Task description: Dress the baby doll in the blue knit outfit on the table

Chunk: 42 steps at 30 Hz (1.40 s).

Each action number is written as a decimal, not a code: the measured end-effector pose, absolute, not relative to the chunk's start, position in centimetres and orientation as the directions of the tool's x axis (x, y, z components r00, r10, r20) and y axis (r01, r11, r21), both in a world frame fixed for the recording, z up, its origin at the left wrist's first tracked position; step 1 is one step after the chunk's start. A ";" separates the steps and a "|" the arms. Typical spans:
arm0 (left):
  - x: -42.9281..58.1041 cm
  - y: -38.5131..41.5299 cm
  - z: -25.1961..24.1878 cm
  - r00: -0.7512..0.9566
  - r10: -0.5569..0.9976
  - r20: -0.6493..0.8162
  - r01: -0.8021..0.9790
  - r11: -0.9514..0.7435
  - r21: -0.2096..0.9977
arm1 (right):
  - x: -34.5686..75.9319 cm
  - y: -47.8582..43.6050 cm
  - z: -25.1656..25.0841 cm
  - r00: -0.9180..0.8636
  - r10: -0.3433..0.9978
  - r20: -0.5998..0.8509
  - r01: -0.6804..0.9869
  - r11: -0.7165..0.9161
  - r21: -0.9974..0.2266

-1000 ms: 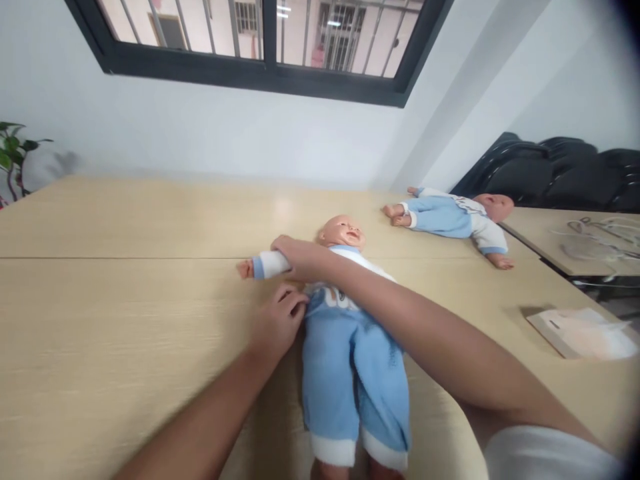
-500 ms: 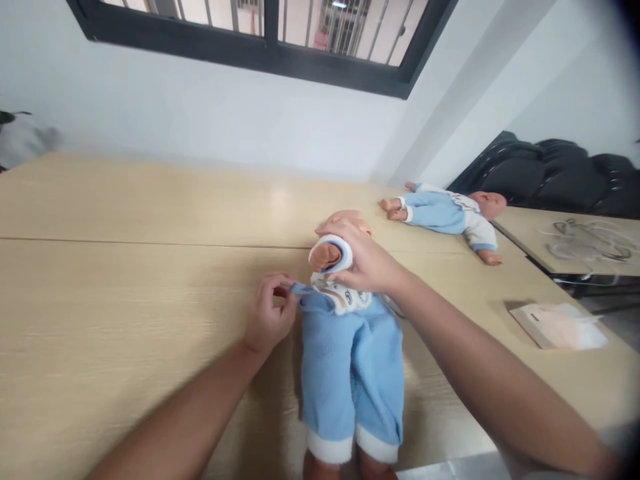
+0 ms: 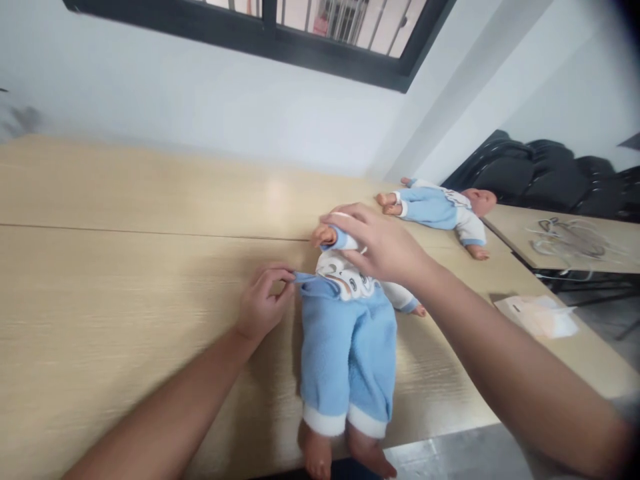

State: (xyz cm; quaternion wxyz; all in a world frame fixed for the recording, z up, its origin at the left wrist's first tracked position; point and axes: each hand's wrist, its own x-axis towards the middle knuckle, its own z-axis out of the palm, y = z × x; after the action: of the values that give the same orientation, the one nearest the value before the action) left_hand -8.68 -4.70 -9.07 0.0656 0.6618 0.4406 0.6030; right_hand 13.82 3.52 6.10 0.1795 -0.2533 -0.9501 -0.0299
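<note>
Pinching the doll's (image 3: 350,347) blue hem (image 3: 306,279) mid-frame, your left hand (image 3: 260,303) is closed on cloth; your right hand (image 3: 387,248) grips the raised arm (image 3: 331,235). The doll lies on the surface (image 3: 125,267), feet past the near edge. Working the sleeve along that arm likely calls for a taut hem.

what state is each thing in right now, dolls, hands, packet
near doll: on its back on the table, feet past the edge, one arm lifted
far doll: lying flat, untouched
left hand: pinching near doll's blue outfit at its side
right hand: closed around near doll's raised sleeve
packet: flat on the table
</note>
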 end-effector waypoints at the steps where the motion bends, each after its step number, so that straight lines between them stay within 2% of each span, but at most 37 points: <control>1: -8.8 -4.8 -8.9 -0.108 0.621 0.777 0.526 -0.627 0.574 | 13.3 3.1 6.4 -0.828 0.476 0.295 0.505 0.862 0.027; 5: -9.0 -4.9 -8.6 -0.111 0.491 0.864 0.564 -0.685 0.462 | 11.3 1.7 6.7 -0.852 0.517 0.081 0.522 0.827 0.208; 8: -9.0 -4.7 -8.9 -0.122 0.469 0.875 0.563 -0.693 0.450 | 10.5 1.2 6.5 -0.853 0.522 -0.011 0.507 0.834 0.217; 11: -9.0 -4.5 -9.5 -0.140 0.491 0.860 0.554 -0.681 0.479 | 9.8 0.9 6.6 -0.865 0.491 -0.102 0.482 0.870 0.100; 16: -9.1 -4.0 -10.1 -0.164 0.582 0.797 0.497 -0.648 0.576 | 8.5 0.8 7.2 -0.852 0.462 -0.249 0.513 0.830 -0.218; 20: -8.9 -4.0 -10.3 -0.230 0.594 0.771 0.393 -0.668 0.632 | 7.9 1.6 6.5 -0.894 0.400 -0.201 0.445 0.754 -0.482; 22: -8.7 -4.2 -10.4 -0.248 0.597 0.763 0.345 -0.682 0.645 | 7.6 1.5 5.9 -0.884 0.433 -0.178 0.462 0.746 -0.479; 25: -8.5 -4.5 -10.5 -0.267 0.618 0.740 0.249 -0.697 0.672 | 6.9 0.8 5.1 -0.815 0.559 -0.156 0.578 0.757 -0.305; 27: -8.5 -4.5 -10.5 -0.267 0.631 0.728 0.216 -0.697 0.684 | 6.5 0.4 5.2 -0.803 0.572 -0.164 0.595 0.761 -0.260; 30: -8.7 -4.4 -10.4 -0.244 0.647 0.723 0.241 -0.681 0.691 | 6.3 0.4 5.7 -0.829 0.514 -0.220 0.554 0.705 -0.443; 33: -9.1 -4.1 -10.2 -0.207 0.633 0.746 0.315 -0.679 0.663 | 6.4 0.6 6.0 -0.783 0.585 -0.210 0.579 0.563 -0.590; 36: -9.6 -3.9 -10.0 -0.198 0.597 0.778 0.413 -0.669 0.618 | 6.4 0.1 5.9 -0.763 0.627 -0.157 0.595 0.588 -0.547; 39: -9.7 -4.0 -9.7 -0.179 0.582 0.793 0.441 -0.673 0.594 | 6.3 -0.9 5.9 -0.802 0.582 -0.132 0.582 0.715 -0.388; 42: -9.6 -4.2 -9.4 -0.177 0.611 0.772 0.423 -0.661 0.620 | 6.4 -1.9 6.3 -0.770 0.637 -0.047 0.625 0.737 -0.255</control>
State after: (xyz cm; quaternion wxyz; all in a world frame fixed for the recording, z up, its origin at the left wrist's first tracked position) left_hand -9.58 -4.18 -9.44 0.0718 0.6374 0.4055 0.6512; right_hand 6.37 -1.92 6.32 0.0214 -0.3386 -0.9318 0.1291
